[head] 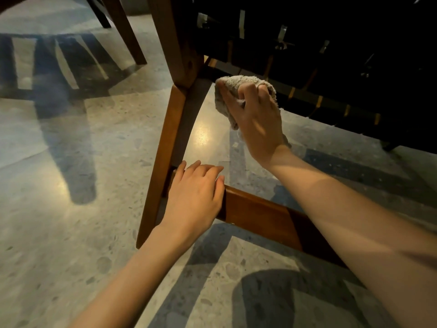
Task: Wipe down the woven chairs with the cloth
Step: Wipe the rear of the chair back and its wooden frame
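Bunching a pale terry cloth (pixel 238 84) in its curled fingers, the right hand (pixel 259 121) holds the wad up against the lower edge of the woven chair's (pixel 307 55) dark seat, just beside the joint where the front leg (pixel 170 138) meets the frame; a tail of the fabric hangs down behind the wrist. The seat is seen from below - black straps crossed with a few lighter bands - and it lies in deep shadow. Lower down, the left hand (pixel 194 195) rests on the wooden rail (pixel 257 213) close to where that rail joins the leg, its fingers loosely bent, lying together and draped over the rail's top edge; the thumb is hidden, so I cannot tell whether it hooks underneath. Both forearms are bare. Beneath the chair spreads a speckled terrazzo floor (pixel 71 233) with a bright spot of reflected light and slatted shadows, and the brown leg of a second chair (pixel 128 31) stands well apart at the upper left.
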{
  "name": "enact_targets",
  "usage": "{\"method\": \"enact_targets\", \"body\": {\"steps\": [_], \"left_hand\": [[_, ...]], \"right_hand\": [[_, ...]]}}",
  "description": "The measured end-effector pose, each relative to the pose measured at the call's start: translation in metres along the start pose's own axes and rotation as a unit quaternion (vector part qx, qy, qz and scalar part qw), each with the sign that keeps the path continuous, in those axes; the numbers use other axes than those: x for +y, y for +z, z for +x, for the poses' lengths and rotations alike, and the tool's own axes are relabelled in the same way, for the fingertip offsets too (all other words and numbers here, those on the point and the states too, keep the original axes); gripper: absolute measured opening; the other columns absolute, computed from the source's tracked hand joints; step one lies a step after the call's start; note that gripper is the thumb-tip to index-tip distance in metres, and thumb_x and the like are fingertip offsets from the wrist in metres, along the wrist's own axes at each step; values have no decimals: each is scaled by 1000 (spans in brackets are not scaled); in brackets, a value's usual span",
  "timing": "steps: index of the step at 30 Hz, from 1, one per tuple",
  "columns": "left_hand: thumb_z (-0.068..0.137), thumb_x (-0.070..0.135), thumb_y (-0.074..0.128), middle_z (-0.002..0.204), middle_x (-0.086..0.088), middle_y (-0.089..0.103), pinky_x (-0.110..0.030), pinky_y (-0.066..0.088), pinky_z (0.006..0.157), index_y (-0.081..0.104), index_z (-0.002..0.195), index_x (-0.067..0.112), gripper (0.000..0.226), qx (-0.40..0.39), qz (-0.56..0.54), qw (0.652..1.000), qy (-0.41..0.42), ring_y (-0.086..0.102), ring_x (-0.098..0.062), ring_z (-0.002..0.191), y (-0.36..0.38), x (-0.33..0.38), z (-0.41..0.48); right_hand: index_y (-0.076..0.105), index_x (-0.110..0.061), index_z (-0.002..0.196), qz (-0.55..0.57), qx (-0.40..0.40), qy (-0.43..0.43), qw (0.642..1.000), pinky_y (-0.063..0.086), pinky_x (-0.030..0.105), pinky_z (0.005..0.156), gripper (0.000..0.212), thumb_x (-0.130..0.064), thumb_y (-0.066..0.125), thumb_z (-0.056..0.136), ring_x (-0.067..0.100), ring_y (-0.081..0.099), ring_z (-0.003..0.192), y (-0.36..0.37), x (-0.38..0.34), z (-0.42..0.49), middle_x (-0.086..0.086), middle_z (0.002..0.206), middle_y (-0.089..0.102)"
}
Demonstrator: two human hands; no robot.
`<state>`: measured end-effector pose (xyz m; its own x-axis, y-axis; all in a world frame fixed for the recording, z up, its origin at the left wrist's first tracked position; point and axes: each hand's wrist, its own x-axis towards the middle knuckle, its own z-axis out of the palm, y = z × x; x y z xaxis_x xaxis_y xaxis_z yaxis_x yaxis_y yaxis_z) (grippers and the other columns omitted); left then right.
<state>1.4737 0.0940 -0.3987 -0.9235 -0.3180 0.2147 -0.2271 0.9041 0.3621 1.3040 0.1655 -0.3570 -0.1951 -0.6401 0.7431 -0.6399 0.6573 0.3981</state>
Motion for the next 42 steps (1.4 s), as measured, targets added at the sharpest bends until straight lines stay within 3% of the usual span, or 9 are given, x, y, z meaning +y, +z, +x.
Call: {"method": "enact_targets", "body": {"steps": [2,5,9,13,19,25,33,37,42], "left_hand": [[101,41,23,140,10,48,-29,-4,111,45,137,32,43,-8,8,1000,6,32,-12,138,0,5,-2],[101,41,24,141,10,47,-30,-2,111,43,138,32,43,-20,9,999,26,32,-13,138,0,17,-6],[101,39,27,141,8,48,-34,9,116,42,139,30,42,-42,4,998,54,34,-14,137,1,38,-12],[101,38,29,140,7,47,-34,17,115,39,141,28,42,-59,1,994,90,36,-14,134,6,69,-13],[101,37,30,139,4,48,-34,27,112,36,143,27,44,-90,-10,982,166,43,-16,127,21,127,-7],[101,35,32,142,1,46,-34,34,105,35,144,28,43,-113,-62,971,203,42,-21,128,37,183,2],[101,37,32,142,4,45,-33,36,102,34,144,30,43,-137,-77,959,234,41,-20,129,67,236,-1],[101,38,31,142,4,44,-32,38,99,33,144,30,44,-150,-72,955,246,41,-20,129,75,249,-3],[101,38,31,140,2,46,-35,38,99,35,143,29,43,-163,-72,952,250,42,-22,128,76,255,-3]], "right_hand": [[43,-23,142,-30,1,-6,1000,54,28,81,65,-8,67,83,26,53,100,-3,7,-10,9,110,30],[44,-20,141,-47,12,18,999,52,28,83,57,-5,56,88,24,36,100,-13,25,-24,7,108,25],[45,-14,141,-58,-3,39,998,52,28,76,61,4,60,84,24,59,86,-32,58,-48,9,110,30],[49,-13,138,-108,-22,37,993,52,29,74,57,11,43,87,24,61,80,-57,96,-79,13,115,32],[48,-13,138,-139,-54,19,989,54,32,72,60,12,57,84,26,62,76,-87,153,-121,15,118,31],[44,-18,142,-220,-126,1,967,51,27,79,65,15,39,86,20,59,81,-123,205,-164,11,113,33],[14,-11,149,-161,-252,72,952,51,38,86,72,17,37,87,38,53,103,-167,252,-209,8,115,20],[-4,-11,149,-173,-309,138,925,46,39,90,68,12,14,87,41,46,110,-177,254,-223,10,118,17],[-10,-5,149,-206,-346,233,885,40,41,99,72,17,22,89,38,40,109,-183,257,-242,20,130,36]]}}
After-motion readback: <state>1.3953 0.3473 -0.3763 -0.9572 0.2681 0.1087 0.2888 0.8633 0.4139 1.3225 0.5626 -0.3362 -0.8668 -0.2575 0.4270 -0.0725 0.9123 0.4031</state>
